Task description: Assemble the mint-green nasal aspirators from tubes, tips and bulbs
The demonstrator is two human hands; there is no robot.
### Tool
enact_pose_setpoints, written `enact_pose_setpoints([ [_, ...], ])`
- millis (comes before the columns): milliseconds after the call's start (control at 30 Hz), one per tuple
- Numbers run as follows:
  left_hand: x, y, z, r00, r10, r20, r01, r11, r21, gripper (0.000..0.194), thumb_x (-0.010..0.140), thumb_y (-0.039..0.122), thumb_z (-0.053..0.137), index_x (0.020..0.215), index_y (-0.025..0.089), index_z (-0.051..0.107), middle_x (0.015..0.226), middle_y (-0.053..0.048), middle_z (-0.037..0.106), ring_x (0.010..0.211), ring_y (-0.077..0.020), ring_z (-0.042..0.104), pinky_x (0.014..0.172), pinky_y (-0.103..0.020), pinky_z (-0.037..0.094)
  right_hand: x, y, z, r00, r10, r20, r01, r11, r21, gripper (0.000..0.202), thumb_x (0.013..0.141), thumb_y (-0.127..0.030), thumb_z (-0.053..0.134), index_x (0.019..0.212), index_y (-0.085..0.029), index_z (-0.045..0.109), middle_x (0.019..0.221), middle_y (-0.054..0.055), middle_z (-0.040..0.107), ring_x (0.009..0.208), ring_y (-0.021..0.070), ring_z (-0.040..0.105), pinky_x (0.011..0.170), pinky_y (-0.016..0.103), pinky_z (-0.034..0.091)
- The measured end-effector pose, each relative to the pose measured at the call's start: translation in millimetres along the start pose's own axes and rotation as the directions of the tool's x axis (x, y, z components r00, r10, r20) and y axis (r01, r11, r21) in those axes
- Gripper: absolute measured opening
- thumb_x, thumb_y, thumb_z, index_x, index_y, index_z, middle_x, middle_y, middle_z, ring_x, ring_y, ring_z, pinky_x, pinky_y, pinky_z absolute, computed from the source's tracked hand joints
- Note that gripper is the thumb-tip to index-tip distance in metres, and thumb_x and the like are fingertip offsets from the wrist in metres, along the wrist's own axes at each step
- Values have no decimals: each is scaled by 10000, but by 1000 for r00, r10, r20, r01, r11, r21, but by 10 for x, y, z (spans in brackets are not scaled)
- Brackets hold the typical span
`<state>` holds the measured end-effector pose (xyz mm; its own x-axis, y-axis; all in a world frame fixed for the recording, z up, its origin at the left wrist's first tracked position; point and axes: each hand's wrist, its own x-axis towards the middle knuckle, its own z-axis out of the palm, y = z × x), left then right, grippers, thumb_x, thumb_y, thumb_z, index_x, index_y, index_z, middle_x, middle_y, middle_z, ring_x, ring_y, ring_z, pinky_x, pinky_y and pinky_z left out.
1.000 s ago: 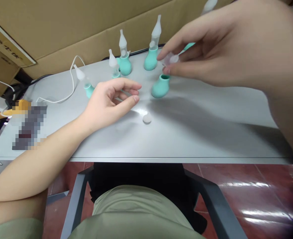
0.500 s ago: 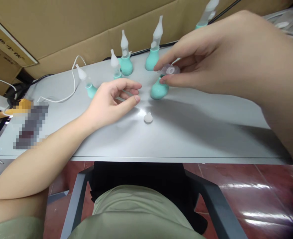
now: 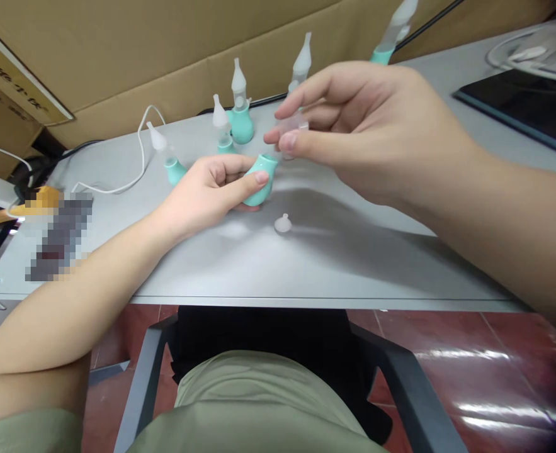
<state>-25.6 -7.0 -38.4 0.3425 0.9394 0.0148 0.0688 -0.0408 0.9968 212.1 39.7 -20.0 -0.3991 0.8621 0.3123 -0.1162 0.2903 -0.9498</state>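
A teal bulb (image 3: 261, 182) with an open neck is in my left hand (image 3: 214, 192), its fingers and thumb closed round it. Just above and to the right, my right hand (image 3: 353, 126) pinches a clear plastic piece (image 3: 294, 126) between thumb and fingers, apart from the bulb. A small white nozzle tip (image 3: 283, 223) rests on the grey table (image 3: 211, 270) below my hands. Behind them stand several assembled teal bulbs with white tips, among them one at the back (image 3: 241, 123) and one beside my left wrist (image 3: 174, 170).
A white cable (image 3: 141, 151) curls over the table's left part, near a yellow object (image 3: 46, 200) and a pixelated dark item (image 3: 60, 239). A black flat device (image 3: 527, 107) lies at the right. Cardboard (image 3: 164, 56) lines the back edge.
My left hand has closed round the teal bulb, which has moved left from under my right hand. My right hand has moved slightly left with the clear piece, uncovering the black device.
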Motion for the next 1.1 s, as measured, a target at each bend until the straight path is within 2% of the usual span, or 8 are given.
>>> enact_pose_setpoints([
  [133, -13, 7, 14, 999, -39, 17, 39, 998, -41, 555, 858, 665, 1137, 1070, 189, 944, 947, -12, 837, 897, -115, 806, 893, -226, 743, 15, 4, 2, 996, 87, -16, -85, 990, 115, 264, 951, -136, 1032, 978, -248, 794, 855, -4, 828, 847, 130, 808, 724, 195, 639],
  [333, -29, 24, 48, 998, -16, 67, 23, 994, -110, 420, 910, 573, 1129, 1118, 244, 971, 996, 3, 845, 944, -127, 804, 875, -233, 749, -5, -29, 68, 995, 104, -5, -102, 984, 144, 270, 1035, -64, 884, 844, -213, 767, 863, 17, 843, 785, 121, 804, 800, 220, 723],
  [433, -33, 28, 52, 998, -22, 63, 31, 989, -142, 283, 961, 452, 1103, 1106, 247, 974, 1021, 0, 841, 972, -131, 818, 860, -225, 755, 0, -43, 74, 992, 121, -22, -117, 983, 139, 319, 1037, -15, 848, 798, -203, 752, 824, 25, 833, 769, 133, 813, 791, 230, 727],
  [533, -33, 43, 62, 997, -72, 42, 78, 985, -155, 93, 1086, 320, 957, 1074, 228, 956, 988, -17, 834, 968, -149, 845, 800, -230, 753, 10, -46, 74, 989, 147, -26, -141, 979, 148, 339, 1034, -4, 838, 769, -196, 748, 817, 33, 831, 744, 130, 803, 754, 224, 715],
  [600, -34, 56, 70, 994, -102, 24, 104, 984, -146, 152, 1143, 296, 862, 1040, 214, 938, 981, -28, 844, 945, -158, 860, 737, -225, 738, 20, -36, 71, 986, 166, -16, -161, 973, 163, 341, 1025, -22, 863, 758, -204, 752, 826, 31, 834, 746, 126, 800, 735, 216, 707],
  [700, -38, 63, 76, 994, -109, 14, 109, 985, -131, 223, 1154, 297, 831, 975, 198, 920, 994, -37, 868, 922, -162, 869, 685, -211, 717, 40, -2, 55, 981, 192, 8, -190, 964, 186, 367, 988, 1, 882, 720, -202, 737, 780, 32, 807, 705, 134, 781, 683, 225, 687],
  [933, -46, 57, 86, 995, -100, 12, 101, 984, -148, 165, 1044, 284, 956, 922, 182, 913, 986, -41, 891, 879, -173, 873, 619, -200, 688, 64, 82, 6, 982, 175, 65, -185, 962, 202, 316, 966, 16, 898, 750, -168, 760, 731, 42, 778, 675, 141, 764, 656, 244, 678],
  [1100, -59, 104, 93, 991, -134, 27, 137, 977, -162, 246, 1138, 218, 835, 906, 168, 901, 931, -45, 870, 808, -140, 839, 630, -205, 704, 66, 38, -15, 976, 192, 100, -207, 963, 174, 300, 908, 17, 983, 1006, -185, 784, 736, 22, 799, 672, 157, 771, 679, 252, 679],
])
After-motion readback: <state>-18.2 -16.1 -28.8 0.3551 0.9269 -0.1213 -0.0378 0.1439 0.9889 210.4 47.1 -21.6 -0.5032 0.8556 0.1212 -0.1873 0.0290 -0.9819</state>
